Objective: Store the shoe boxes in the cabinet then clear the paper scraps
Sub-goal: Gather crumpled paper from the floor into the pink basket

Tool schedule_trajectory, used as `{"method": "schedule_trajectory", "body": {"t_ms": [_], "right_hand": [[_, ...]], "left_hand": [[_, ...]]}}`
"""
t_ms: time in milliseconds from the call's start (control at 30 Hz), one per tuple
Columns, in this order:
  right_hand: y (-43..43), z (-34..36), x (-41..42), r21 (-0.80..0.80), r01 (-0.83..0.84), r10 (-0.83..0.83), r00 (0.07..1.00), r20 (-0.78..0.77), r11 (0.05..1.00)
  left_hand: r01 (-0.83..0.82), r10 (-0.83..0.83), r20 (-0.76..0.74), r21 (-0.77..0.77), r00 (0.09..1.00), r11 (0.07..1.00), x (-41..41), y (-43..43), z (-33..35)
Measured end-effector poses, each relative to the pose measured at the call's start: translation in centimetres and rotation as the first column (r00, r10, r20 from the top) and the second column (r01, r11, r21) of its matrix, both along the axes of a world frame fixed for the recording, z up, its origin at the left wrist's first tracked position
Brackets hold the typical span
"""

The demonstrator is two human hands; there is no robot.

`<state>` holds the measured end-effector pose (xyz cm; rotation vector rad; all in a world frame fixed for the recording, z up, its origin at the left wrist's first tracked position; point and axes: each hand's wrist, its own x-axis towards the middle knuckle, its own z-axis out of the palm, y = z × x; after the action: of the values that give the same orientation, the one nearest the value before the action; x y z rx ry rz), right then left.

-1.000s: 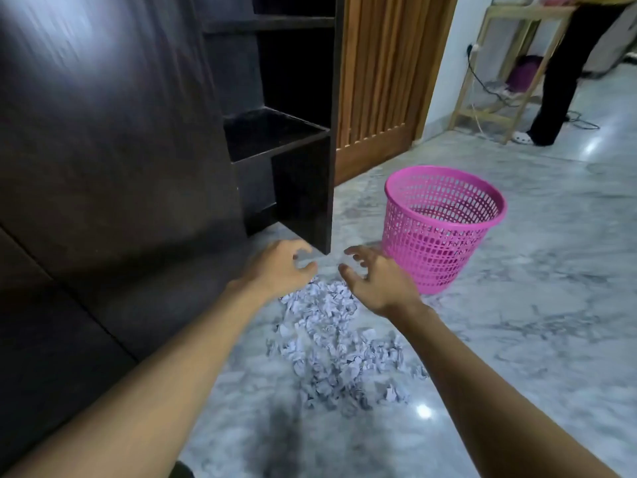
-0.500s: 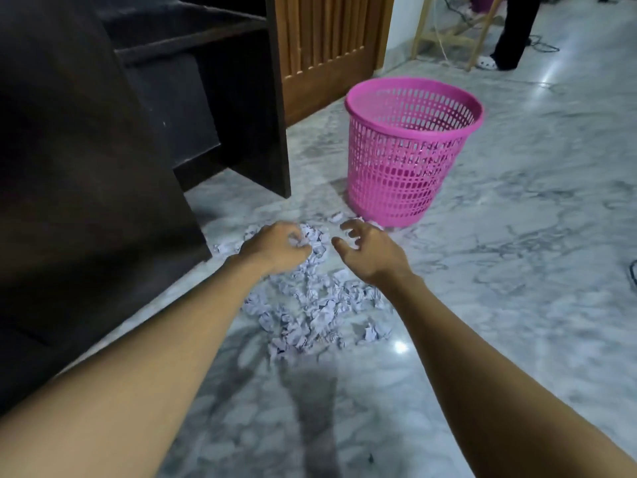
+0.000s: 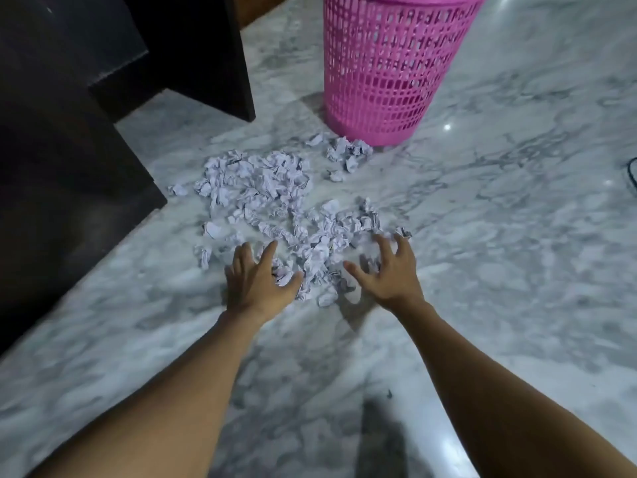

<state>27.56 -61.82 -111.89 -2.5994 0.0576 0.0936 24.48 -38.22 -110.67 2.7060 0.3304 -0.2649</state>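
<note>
Spreading over the near edge of a heap of crumpled paper scraps (image 3: 269, 198), two bare hands lie low above the marble floor (image 3: 499, 236).

Left hand (image 3: 256, 281): fingers straight and fanned wide, thumb out. The thumb and forefinger touch scraps, and nothing is gripped.

Right hand (image 3: 387, 270): fingers splayed and slightly bent, with the tips on scraps at the heap's right side. It also holds nothing.

Scraps: too many to count, white with dark print. They lie in one broad heap on the floor between the cabinet and the hands, and one smaller cluster (image 3: 348, 153) lies at the foot of the basket.

One pink plastic mesh wastebasket (image 3: 386, 81) stands upright on the floor beyond the heap, its rim cut off by the top edge. Its contents cannot be told through the mesh.

One dark wooden cabinet (image 3: 69, 132) fills the left side, its lower corner just beside the heap. Its open compartment is in shadow, so its contents cannot be made out.

One dark cable (image 3: 632, 170) shows at the right edge.
</note>
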Motion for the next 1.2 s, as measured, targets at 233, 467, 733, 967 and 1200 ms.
{"method": "schedule_trajectory", "body": {"t_ms": [233,467,733,967,1200], "right_hand": [[0.4,-5.1,-2.1,0.064,-0.193,0.178,0.965,0.190,0.979],[2.6,-5.2,-0.7,-0.110,-0.481,0.492,0.823,0.286,0.870],[4.5,-6.6,1.1,-0.090,-0.529,0.514,0.748,0.420,0.844],[4.4,-6.6,0.1,0.023,-0.417,0.388,0.863,0.324,0.908],[5.7,-3.0,2.1,0.209,-0.328,0.239,0.901,0.362,0.921]], "left_hand": [[0.130,-0.131,0.085,0.021,0.988,0.991,-2.2,0.5,-4.7],[0.287,-0.288,0.299,0.049,0.910,0.957,-0.7,0.7,-6.2],[0.304,-0.313,0.423,0.092,0.850,0.948,-0.4,0.6,-7.4],[0.301,-0.310,0.424,0.090,0.851,0.949,0.0,0.6,-7.7],[0.258,-0.275,0.415,0.096,0.867,0.961,0.1,0.5,-7.1]]}}
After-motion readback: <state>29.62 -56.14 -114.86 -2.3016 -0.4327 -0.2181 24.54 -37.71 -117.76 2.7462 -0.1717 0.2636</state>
